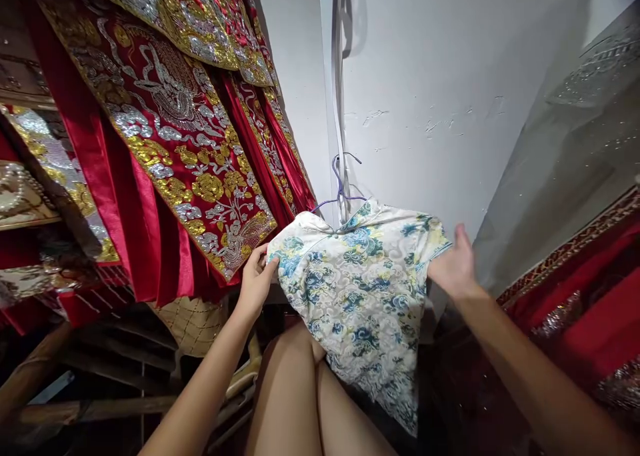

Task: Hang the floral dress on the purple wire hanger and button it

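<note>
A short white garment (360, 296) with blue and yellow flowers hangs from a dark purple hanger (341, 183) in front of the wall. My left hand (259, 276) pinches the edge of its left sleeve between thumb and fingers. At the other sleeve is my right hand (455, 263), its thumb raised apart and its fingers partly inside or behind the sleeve opening. The hanger's hook is by a narrow white vertical strip (336, 76). The garment's lower part hangs over my knees.
Red robes (190, 143) with gold and silver embroidery hang at the left. Shelves with beaded items (23, 196) stand at the far left, above wooden bars (90, 409). Clear sheeting (565, 143) and red cloth (600, 309) are on the right.
</note>
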A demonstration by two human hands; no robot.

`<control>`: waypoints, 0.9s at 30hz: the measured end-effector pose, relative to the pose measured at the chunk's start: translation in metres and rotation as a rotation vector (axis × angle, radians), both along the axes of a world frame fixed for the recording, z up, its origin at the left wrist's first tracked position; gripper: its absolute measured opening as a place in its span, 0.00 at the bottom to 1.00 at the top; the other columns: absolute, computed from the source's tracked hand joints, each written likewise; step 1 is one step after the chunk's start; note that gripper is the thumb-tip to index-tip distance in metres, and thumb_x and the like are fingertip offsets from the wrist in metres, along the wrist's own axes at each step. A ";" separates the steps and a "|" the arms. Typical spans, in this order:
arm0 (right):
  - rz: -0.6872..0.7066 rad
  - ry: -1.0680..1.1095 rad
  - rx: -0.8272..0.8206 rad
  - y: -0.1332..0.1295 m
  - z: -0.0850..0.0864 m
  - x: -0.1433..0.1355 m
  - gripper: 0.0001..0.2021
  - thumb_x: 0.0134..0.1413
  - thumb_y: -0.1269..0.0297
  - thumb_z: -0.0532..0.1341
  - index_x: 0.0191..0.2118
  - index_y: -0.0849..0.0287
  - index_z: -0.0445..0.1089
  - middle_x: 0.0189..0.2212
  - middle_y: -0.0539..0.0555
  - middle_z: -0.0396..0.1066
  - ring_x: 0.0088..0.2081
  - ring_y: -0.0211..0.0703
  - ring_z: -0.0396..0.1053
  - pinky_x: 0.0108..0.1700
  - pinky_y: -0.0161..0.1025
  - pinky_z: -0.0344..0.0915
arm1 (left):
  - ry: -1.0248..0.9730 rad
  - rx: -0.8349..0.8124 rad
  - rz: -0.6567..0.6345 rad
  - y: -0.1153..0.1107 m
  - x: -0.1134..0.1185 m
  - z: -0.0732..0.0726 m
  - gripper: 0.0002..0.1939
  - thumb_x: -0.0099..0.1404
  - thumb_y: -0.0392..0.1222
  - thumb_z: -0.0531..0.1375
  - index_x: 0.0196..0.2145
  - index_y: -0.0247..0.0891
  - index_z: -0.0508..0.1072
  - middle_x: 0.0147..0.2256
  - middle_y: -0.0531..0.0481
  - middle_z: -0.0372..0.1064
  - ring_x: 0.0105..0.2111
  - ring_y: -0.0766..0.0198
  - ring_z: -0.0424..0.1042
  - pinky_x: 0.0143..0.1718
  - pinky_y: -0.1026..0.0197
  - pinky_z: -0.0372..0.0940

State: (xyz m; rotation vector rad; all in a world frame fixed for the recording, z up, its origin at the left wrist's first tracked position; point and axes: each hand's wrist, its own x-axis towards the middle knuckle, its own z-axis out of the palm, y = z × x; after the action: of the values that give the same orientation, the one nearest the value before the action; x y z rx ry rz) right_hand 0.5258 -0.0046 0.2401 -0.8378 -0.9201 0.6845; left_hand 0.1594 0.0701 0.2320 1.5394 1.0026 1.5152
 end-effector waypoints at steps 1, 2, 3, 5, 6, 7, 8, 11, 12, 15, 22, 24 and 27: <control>0.057 0.031 -0.003 -0.001 0.006 0.004 0.24 0.63 0.42 0.56 0.44 0.58 0.77 0.42 0.59 0.78 0.48 0.53 0.75 0.48 0.49 0.72 | 0.009 0.044 0.001 -0.002 0.003 0.003 0.26 0.58 0.50 0.66 0.51 0.37 0.69 0.51 0.41 0.72 0.52 0.51 0.71 0.53 0.52 0.65; 0.109 0.057 -0.004 -0.003 0.015 0.008 0.22 0.61 0.43 0.58 0.44 0.57 0.77 0.41 0.58 0.79 0.47 0.53 0.76 0.48 0.48 0.73 | 0.027 0.089 0.009 -0.003 0.006 0.008 0.26 0.58 0.49 0.66 0.52 0.37 0.69 0.53 0.42 0.71 0.54 0.52 0.70 0.54 0.53 0.64; 0.150 0.074 -0.001 -0.004 0.026 0.011 0.21 0.59 0.45 0.61 0.45 0.56 0.77 0.40 0.57 0.79 0.46 0.53 0.76 0.48 0.47 0.73 | 0.055 0.128 0.024 -0.004 0.009 0.013 0.26 0.59 0.49 0.66 0.52 0.38 0.69 0.53 0.42 0.71 0.54 0.52 0.70 0.55 0.54 0.63; 0.170 0.080 0.019 -0.006 0.054 0.014 0.19 0.57 0.49 0.64 0.48 0.55 0.77 0.39 0.55 0.79 0.43 0.51 0.77 0.47 0.46 0.74 | 0.164 0.179 0.056 -0.005 0.015 0.026 0.23 0.60 0.48 0.64 0.51 0.38 0.70 0.50 0.44 0.72 0.51 0.53 0.71 0.53 0.54 0.64; 0.170 0.073 0.033 -0.007 0.069 0.013 0.18 0.58 0.50 0.63 0.48 0.54 0.77 0.39 0.54 0.79 0.42 0.50 0.77 0.47 0.45 0.74 | 0.236 0.194 0.070 -0.006 0.017 0.033 0.21 0.61 0.48 0.63 0.50 0.38 0.70 0.48 0.45 0.73 0.48 0.53 0.71 0.52 0.54 0.64; 0.168 0.066 0.051 -0.008 0.083 0.011 0.17 0.60 0.50 0.62 0.48 0.53 0.77 0.37 0.54 0.79 0.41 0.49 0.77 0.46 0.45 0.74 | 0.312 0.210 0.083 -0.006 0.019 0.039 0.19 0.63 0.49 0.62 0.49 0.38 0.71 0.46 0.45 0.73 0.47 0.54 0.71 0.51 0.53 0.64; 0.175 0.057 0.068 -0.009 0.097 0.006 0.17 0.61 0.50 0.60 0.47 0.53 0.77 0.36 0.53 0.78 0.40 0.48 0.77 0.46 0.44 0.74 | 0.390 0.230 0.104 -0.006 0.020 0.045 0.18 0.64 0.49 0.60 0.49 0.39 0.71 0.46 0.45 0.73 0.46 0.54 0.71 0.51 0.52 0.64; 0.232 -0.005 0.119 -0.018 0.124 -0.018 0.17 0.64 0.49 0.57 0.48 0.52 0.77 0.34 0.53 0.77 0.41 0.48 0.77 0.47 0.46 0.74 | 0.562 0.303 0.180 -0.001 0.027 0.059 0.17 0.68 0.51 0.57 0.49 0.41 0.72 0.49 0.44 0.72 0.51 0.50 0.68 0.55 0.47 0.61; 0.263 -0.032 0.133 -0.022 0.127 -0.028 0.18 0.64 0.48 0.57 0.49 0.52 0.76 0.35 0.53 0.77 0.42 0.48 0.77 0.48 0.47 0.74 | 0.581 0.318 0.185 0.002 0.031 0.062 0.17 0.68 0.52 0.56 0.49 0.41 0.72 0.50 0.43 0.72 0.53 0.50 0.68 0.57 0.46 0.60; 0.375 -0.093 0.154 -0.028 0.126 -0.057 0.19 0.64 0.50 0.58 0.54 0.52 0.74 0.42 0.53 0.77 0.46 0.47 0.76 0.51 0.47 0.73 | 0.534 0.312 0.146 0.018 0.045 0.065 0.20 0.68 0.50 0.57 0.54 0.39 0.68 0.54 0.38 0.69 0.56 0.50 0.67 0.59 0.45 0.60; 0.551 -0.135 0.111 -0.031 0.117 -0.075 0.18 0.67 0.51 0.56 0.54 0.53 0.74 0.48 0.55 0.75 0.50 0.48 0.73 0.53 0.48 0.71 | 0.449 0.229 0.117 0.040 0.064 0.052 0.28 0.65 0.43 0.58 0.61 0.37 0.61 0.61 0.34 0.63 0.61 0.47 0.64 0.61 0.45 0.58; 0.646 -0.184 0.094 -0.044 0.113 -0.076 0.17 0.67 0.53 0.57 0.56 0.51 0.73 0.50 0.55 0.74 0.48 0.46 0.74 0.49 0.45 0.73 | 0.365 0.198 0.091 0.038 0.062 0.044 0.20 0.67 0.47 0.56 0.53 0.36 0.69 0.51 0.39 0.72 0.51 0.50 0.71 0.54 0.49 0.63; 0.909 -0.419 0.086 -0.072 0.101 -0.086 0.20 0.59 0.60 0.66 0.57 0.52 0.73 0.49 0.55 0.75 0.44 0.44 0.75 0.45 0.39 0.73 | 0.122 0.120 0.031 0.031 0.061 0.036 0.25 0.68 0.61 0.51 0.31 0.37 0.74 0.29 0.47 0.73 0.31 0.58 0.71 0.37 0.58 0.66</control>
State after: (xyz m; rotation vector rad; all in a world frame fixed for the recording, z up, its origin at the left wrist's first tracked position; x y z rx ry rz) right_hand 0.4394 -0.0765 0.3411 -0.4555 -1.7311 1.2590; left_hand 0.2205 0.1012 0.2680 1.7249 1.0237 1.5421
